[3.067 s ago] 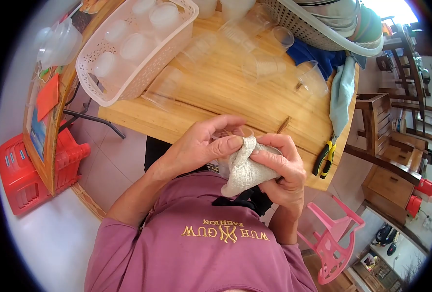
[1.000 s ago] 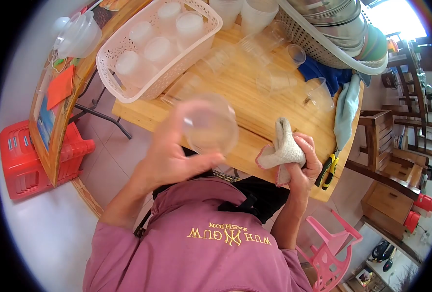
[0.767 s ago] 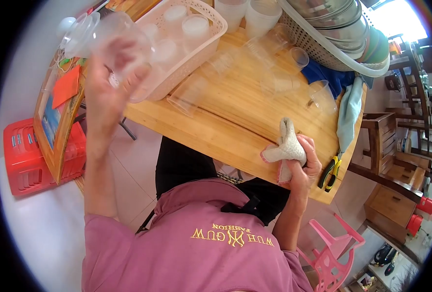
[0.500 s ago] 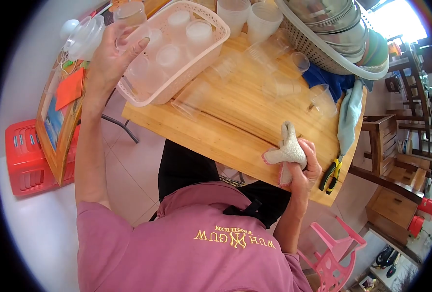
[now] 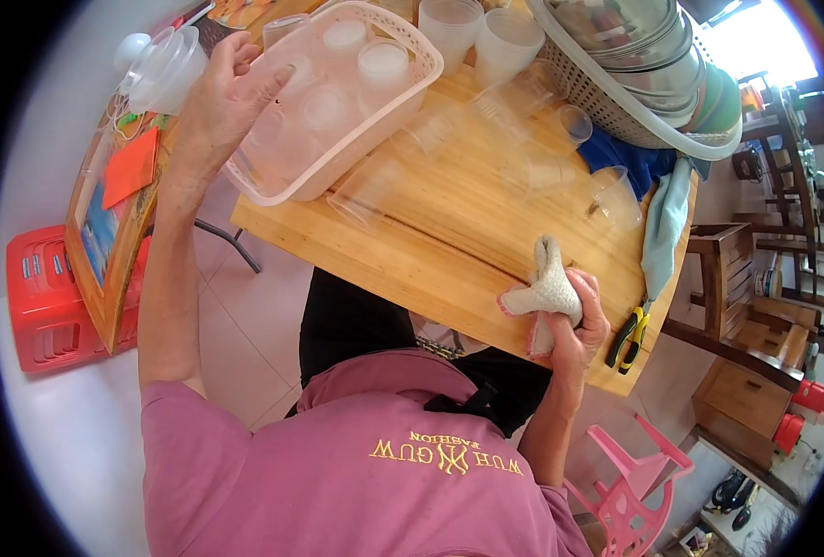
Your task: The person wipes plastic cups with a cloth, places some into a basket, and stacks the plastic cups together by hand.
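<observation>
My left hand [image 5: 231,100] is over the left end of a pale pink plastic basket [image 5: 286,193], fingers apart and holding nothing. Just beyond its fingertips, a clear plastic cup [image 5: 284,30] rests at the basket's far left rim. Several translucent cups [image 5: 324,107] stand inside the basket, upside down by the look of them. At the table's near right, my right hand [image 5: 586,320] is closed around a bunched cream cloth [image 5: 553,290] with pink edging. Several clear cups lie on their sides on the wooden table [image 5: 449,232], one of them a tilted cup [image 5: 616,197] near the right edge.
Stacked frosted cups [image 5: 507,42] stand behind the basket. A large basket of metal bowls [image 5: 639,70] fills the back right. Yellow-handled pliers [image 5: 629,339] and a light blue cloth [image 5: 664,227] lie along the right edge. A framed picture [image 5: 105,241] leans at left.
My left hand has let go of the clear cup, which now sits farther right at the basket's rim. The fingers have drawn back and opened. My right hand keeps the cloth, nearly still.
</observation>
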`<state>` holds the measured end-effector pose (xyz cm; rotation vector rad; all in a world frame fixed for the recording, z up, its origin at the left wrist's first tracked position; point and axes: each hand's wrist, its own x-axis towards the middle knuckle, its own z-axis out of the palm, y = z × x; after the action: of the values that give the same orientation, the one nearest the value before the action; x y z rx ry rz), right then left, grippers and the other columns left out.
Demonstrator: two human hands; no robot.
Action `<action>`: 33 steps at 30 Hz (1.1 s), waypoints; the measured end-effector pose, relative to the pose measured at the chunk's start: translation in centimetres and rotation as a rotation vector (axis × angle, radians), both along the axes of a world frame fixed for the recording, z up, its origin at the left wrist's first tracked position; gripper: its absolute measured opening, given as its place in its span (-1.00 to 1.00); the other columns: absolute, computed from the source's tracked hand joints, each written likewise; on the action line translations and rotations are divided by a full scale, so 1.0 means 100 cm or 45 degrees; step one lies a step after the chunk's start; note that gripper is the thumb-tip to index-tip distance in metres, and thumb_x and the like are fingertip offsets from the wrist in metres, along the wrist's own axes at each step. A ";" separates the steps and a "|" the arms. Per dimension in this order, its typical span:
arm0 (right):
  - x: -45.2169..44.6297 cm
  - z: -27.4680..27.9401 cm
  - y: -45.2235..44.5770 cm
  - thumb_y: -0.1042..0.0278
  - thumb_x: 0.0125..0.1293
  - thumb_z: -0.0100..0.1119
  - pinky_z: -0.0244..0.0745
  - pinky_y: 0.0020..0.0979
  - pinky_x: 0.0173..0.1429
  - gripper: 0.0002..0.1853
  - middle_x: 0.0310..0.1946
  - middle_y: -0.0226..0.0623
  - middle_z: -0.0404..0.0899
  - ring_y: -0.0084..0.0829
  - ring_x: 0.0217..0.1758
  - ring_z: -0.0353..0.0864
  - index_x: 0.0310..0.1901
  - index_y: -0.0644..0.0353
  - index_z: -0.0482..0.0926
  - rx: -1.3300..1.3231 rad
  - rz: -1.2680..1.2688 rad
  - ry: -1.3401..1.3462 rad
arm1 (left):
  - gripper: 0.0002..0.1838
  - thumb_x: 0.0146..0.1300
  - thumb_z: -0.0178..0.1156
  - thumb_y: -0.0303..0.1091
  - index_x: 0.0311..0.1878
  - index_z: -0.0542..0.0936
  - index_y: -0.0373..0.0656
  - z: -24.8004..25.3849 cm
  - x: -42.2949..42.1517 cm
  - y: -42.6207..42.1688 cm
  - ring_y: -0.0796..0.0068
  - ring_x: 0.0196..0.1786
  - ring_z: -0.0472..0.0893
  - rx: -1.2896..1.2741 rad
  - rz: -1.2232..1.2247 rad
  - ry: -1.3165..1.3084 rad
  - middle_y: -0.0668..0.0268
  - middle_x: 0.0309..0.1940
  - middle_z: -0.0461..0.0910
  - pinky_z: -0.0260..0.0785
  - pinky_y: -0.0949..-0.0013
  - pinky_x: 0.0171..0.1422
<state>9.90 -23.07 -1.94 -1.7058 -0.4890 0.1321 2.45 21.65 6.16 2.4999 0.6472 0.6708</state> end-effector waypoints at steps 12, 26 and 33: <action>-0.001 -0.001 0.002 0.76 0.03 0.16 0.46 -0.44 0.11 -0.53 -0.02 -0.24 0.57 -0.41 0.03 0.56 0.05 0.29 0.63 0.005 -0.003 -0.012 | -0.57 0.48 -0.08 -0.48 0.38 0.41 -0.22 0.007 -0.003 0.009 0.33 0.27 0.51 0.241 -0.198 -0.172 0.18 0.24 0.54 0.28 0.33 0.41; -0.001 0.000 0.002 0.73 0.00 0.17 0.47 -0.43 0.11 -0.54 -0.05 -0.22 0.58 -0.39 0.02 0.57 0.03 0.30 0.64 -0.046 -0.023 -0.028 | -0.71 0.43 -0.06 -0.55 0.12 0.56 -0.26 0.017 -0.012 -0.015 0.19 0.18 0.56 0.453 -0.195 -0.284 0.14 0.08 0.57 0.37 0.29 0.29; -0.001 -0.002 0.001 0.72 -0.01 0.16 0.46 -0.42 0.11 -0.52 -0.04 -0.23 0.57 -0.38 0.03 0.57 0.03 0.29 0.64 -0.044 -0.003 -0.045 | -0.72 0.36 0.05 -0.57 0.11 0.56 -0.27 0.028 -0.025 -0.058 0.14 0.14 0.59 0.446 -0.225 -0.298 0.11 0.07 0.59 0.42 0.26 0.26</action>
<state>9.81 -22.92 -2.10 -1.7452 -0.5130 0.1094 -0.05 15.88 8.96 2.6904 0.2349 1.0645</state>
